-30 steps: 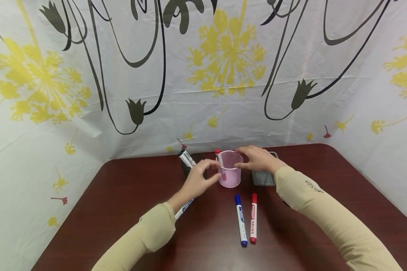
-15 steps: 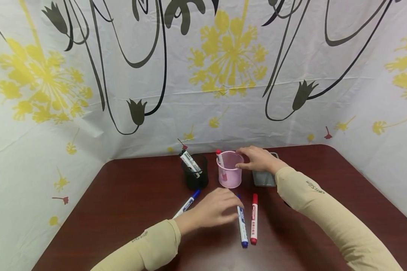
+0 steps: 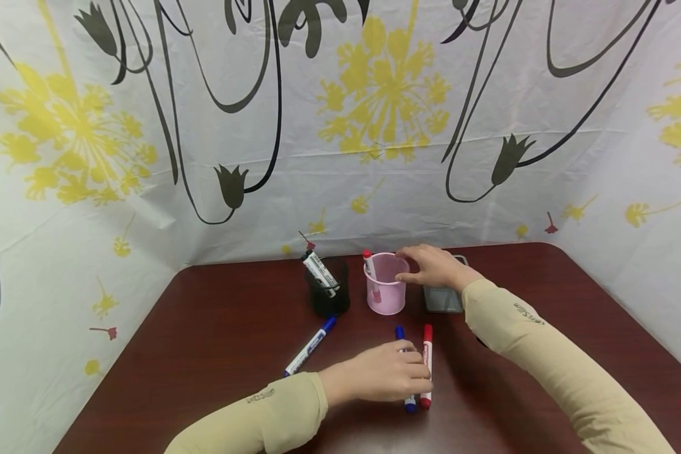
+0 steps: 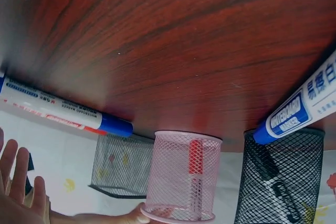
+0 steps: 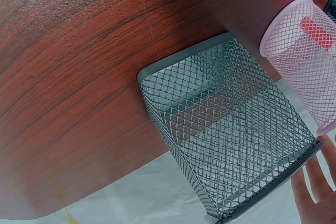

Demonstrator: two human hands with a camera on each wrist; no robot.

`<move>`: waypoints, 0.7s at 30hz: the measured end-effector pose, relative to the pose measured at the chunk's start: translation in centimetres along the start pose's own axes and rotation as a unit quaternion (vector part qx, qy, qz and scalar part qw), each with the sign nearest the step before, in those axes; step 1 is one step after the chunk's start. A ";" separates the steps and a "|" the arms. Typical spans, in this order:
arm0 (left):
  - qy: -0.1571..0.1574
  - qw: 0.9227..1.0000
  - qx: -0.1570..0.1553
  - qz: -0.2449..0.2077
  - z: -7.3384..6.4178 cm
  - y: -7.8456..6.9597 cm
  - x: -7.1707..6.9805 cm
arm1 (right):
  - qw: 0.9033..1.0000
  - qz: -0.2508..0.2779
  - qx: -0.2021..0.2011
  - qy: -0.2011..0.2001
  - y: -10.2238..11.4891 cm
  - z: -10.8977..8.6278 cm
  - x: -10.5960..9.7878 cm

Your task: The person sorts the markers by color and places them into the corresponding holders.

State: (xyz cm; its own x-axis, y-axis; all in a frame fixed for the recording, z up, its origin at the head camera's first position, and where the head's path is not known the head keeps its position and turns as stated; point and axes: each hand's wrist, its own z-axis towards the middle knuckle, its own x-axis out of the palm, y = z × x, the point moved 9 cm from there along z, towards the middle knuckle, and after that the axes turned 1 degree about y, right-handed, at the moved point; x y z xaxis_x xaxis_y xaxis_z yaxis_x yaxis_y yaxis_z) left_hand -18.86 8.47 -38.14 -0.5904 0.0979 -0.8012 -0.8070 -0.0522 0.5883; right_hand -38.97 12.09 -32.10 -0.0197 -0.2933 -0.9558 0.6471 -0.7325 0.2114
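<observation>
The left grip, a bare left hand (image 3: 387, 374), is spread with loosely bent fingers and nothing in it, palm down above two markers on the near half of the tabletop (image 3: 221, 340); whether a fingertip touches either one cannot be told. Right under it lies a blue marker (image 3: 400, 333), its middle hidden by the hand, and just beside that, toward the tabletop's right edge, a red marker (image 3: 427, 348); both point toward the far edge. The right grip, the right hand (image 3: 434, 266), is curved round the right side of a pink cup (image 3: 386, 298) at its rim, thumb on the near side. The cup stands upright near the middle of the far edge, with a red-capped marker (image 3: 369, 265) leaning inside. Behind the right hand, toward the far right corner, stands a dark mesh box (image 3: 442, 301). On the cup's other side, toward the far left corner, is a round black mesh holder (image 3: 330, 304) with at least one black-capped marker (image 3: 321, 275) tilted in it. A second blue marker (image 3: 309, 348) lies slanted in front of that holder. Beyond the far edge hangs a white patterned cloth (image 3: 318, 113).
</observation>
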 end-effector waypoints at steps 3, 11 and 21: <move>0.015 1.000 0.016 0.008 0.3 -0.6 0.4 | 1.000 0.002 0.000 0.000 -0.1 0.0 0.1; 0.029 0.999 0.036 0.008 0.6 -1.2 1.4 | 1.000 0.005 0.006 0.003 -0.2 0.0 0.3; 0.041 0.998 0.039 0.028 1.2 -1.4 2.3 | 1.000 0.004 0.008 -0.001 -0.1 -0.1 0.0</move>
State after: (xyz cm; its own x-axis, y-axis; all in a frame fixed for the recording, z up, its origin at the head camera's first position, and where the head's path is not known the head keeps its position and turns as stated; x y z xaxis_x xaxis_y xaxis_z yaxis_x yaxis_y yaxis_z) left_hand -19.11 9.97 -40.68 -0.6358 0.0149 -0.7717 -0.7714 0.0220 0.6359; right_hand -38.97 12.24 -32.20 -0.0169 -0.3009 -0.9535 0.6346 -0.7402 0.2223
